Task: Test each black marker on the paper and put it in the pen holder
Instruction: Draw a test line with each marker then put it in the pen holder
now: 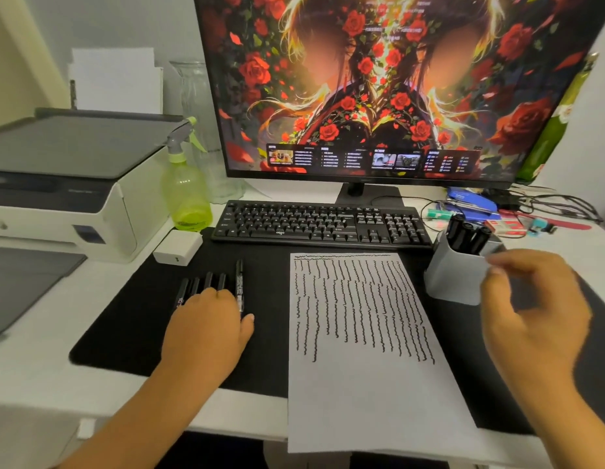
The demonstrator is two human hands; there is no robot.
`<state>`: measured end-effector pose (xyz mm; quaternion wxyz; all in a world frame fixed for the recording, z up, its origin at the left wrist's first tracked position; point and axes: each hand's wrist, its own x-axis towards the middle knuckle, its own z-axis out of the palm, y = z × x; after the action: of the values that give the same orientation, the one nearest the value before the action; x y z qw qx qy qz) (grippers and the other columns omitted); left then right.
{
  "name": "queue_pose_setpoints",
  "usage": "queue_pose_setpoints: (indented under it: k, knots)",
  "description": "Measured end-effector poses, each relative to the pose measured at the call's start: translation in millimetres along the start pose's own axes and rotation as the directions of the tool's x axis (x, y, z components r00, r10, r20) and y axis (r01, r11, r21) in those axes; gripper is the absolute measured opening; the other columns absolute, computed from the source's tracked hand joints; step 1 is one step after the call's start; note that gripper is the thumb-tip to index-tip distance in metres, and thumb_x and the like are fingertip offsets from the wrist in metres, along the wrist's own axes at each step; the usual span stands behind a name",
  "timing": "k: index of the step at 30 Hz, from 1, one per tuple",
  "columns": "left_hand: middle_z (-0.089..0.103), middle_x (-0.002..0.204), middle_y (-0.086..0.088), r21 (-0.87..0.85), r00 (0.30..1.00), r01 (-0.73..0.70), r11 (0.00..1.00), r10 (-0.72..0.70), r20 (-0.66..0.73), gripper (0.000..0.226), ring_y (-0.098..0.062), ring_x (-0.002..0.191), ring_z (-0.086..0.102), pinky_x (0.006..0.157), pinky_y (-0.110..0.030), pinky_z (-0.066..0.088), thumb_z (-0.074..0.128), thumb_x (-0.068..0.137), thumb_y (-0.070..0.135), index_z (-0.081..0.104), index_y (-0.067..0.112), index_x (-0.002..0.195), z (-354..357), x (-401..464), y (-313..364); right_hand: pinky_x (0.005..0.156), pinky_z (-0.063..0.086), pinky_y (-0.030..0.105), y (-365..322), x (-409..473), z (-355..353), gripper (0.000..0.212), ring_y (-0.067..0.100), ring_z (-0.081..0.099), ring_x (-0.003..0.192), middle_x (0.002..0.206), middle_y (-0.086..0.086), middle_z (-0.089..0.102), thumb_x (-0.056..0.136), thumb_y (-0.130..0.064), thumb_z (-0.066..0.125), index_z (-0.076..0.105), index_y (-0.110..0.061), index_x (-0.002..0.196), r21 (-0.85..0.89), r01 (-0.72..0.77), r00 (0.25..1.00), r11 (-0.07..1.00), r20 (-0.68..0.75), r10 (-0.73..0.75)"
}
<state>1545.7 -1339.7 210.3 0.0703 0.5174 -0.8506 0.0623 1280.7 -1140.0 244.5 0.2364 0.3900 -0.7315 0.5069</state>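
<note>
White desk (40, 377) surface, seen from above, with a black desk mat (132, 330) spread before a keyboard (319, 223) and a lit monitor (378, 86); a printer (57, 184) and a green spray bottle (186, 194) stand at the left. On the mat we see a sheet of paper (372, 394), its upper part covered in wavy black test lines and its lower edge overhanging the desk. Left of the paper lies a row of black markers (209, 282), side by side; our left hand (206, 330) rests on their near ends with fingers extended — flat, not gripping. Right of the paper stands a grey pen holder (455, 275), already containing several black markers (466, 236). Our right hand (534, 309) hovers just beside the holder, blurred, fingers loosely curled and holding nothing.
</note>
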Motion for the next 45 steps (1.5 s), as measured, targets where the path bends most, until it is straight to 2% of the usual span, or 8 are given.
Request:
queue_pose_setpoints:
  k: [7,14,21,26,32,35,40,45]
  knots:
    - [0.042,0.051,0.007,-0.165,0.999,-0.002,0.986,-0.006,-0.050,0.041,-0.006,0.042,0.040,0.042,-0.024,0.036,0.046,0.087,0.053,0.039,0.027,0.056,-7,-4,19,0.074,0.048,0.007,-51,-41,21,0.016,0.001,0.064,0.087,0.088,-0.014,0.069,0.088,-0.012,0.060,0.068,-0.026,0.090,0.281,-0.112,0.926,0.953,0.378,-0.002]
    - [0.039,0.052,0.014,-0.388,0.943,-0.254,0.886,0.137,-0.303,0.030,-0.004,0.041,0.038,0.035,-0.021,0.039,0.055,0.076,0.052,0.041,0.029,0.062,-27,-52,51,0.089,0.060,0.038,-90,-54,60,0.027,0.019,0.073,0.090,0.095,0.005,0.077,0.101,-0.036,0.052,0.074,-0.021,0.100,0.256,-0.678,0.471,0.689,0.871,0.140]
    - [0.046,0.082,0.014,-0.422,0.843,-0.496,0.759,0.303,-0.445,0.034,-0.003,0.068,0.045,0.058,-0.020,0.045,0.056,0.080,0.059,0.056,0.027,0.093,-35,-64,43,0.067,0.052,0.028,-92,-48,53,0.032,0.014,0.059,0.067,0.073,0.015,0.064,0.102,-0.030,0.055,0.072,-0.010,0.083,0.327,-0.698,0.478,0.637,0.876,0.073]
    - [0.040,0.134,0.003,-0.321,0.821,-0.550,0.771,0.428,-0.378,0.072,-0.010,0.120,0.041,0.103,-0.022,0.034,0.049,0.087,0.058,0.029,0.022,0.146,-50,-29,11,0.059,0.044,0.022,-89,-42,31,0.032,0.013,0.054,0.058,0.068,0.008,0.064,0.096,-0.035,0.053,0.072,-0.017,0.076,0.302,-0.652,0.382,0.695,0.923,-0.042]
    - [0.065,0.080,0.012,-0.140,0.616,-0.782,0.608,0.717,-0.327,0.046,0.000,0.072,0.059,0.066,-0.016,0.053,0.017,0.101,0.049,0.057,0.026,0.102,-57,-18,1,0.059,0.050,0.019,-78,-37,13,0.022,0.009,0.056,0.056,0.068,-0.001,0.069,0.087,-0.035,0.064,0.079,-0.034,0.104,0.358,-0.615,0.458,0.703,0.887,-0.051]
    - [0.053,0.077,0.023,-0.318,0.673,-0.737,0.596,0.690,-0.267,0.043,0.009,0.070,0.051,0.064,-0.007,0.046,0.018,0.100,0.056,0.055,0.033,0.098,-56,-29,4,0.061,0.054,0.023,-74,-42,11,0.016,0.014,0.061,0.054,0.070,0.007,0.072,0.085,-0.034,0.076,0.079,-0.024,0.098,0.468,-0.648,0.581,0.601,0.814,-0.007]
    - [0.049,0.087,0.022,-0.486,0.638,-0.718,0.499,0.751,-0.171,0.031,0.006,0.082,0.048,0.075,-0.011,0.041,0.032,0.098,0.056,0.053,0.035,0.106,-49,-45,13,0.051,0.048,0.031,-87,-71,24,0.027,0.017,0.056,0.046,0.064,0.005,0.068,0.085,-0.048,0.073,0.065,-0.023,0.084,0.548,-0.731,0.559,0.406,0.823,-0.104]
    - [0.048,0.083,0.019,-0.606,0.654,-0.633,0.482,0.751,-0.086,0.044,0.000,0.080,0.049,0.067,-0.014,0.041,0.021,0.095,0.064,0.053,0.033,0.093,-47,-64,7,0.056,0.055,0.035,-87,-77,14,0.018,0.022,0.065,0.050,0.073,0.012,0.076,0.097,-0.033,0.063,0.064,-0.025,0.080,0.587,-0.652,0.588,0.480,0.791,-0.168]
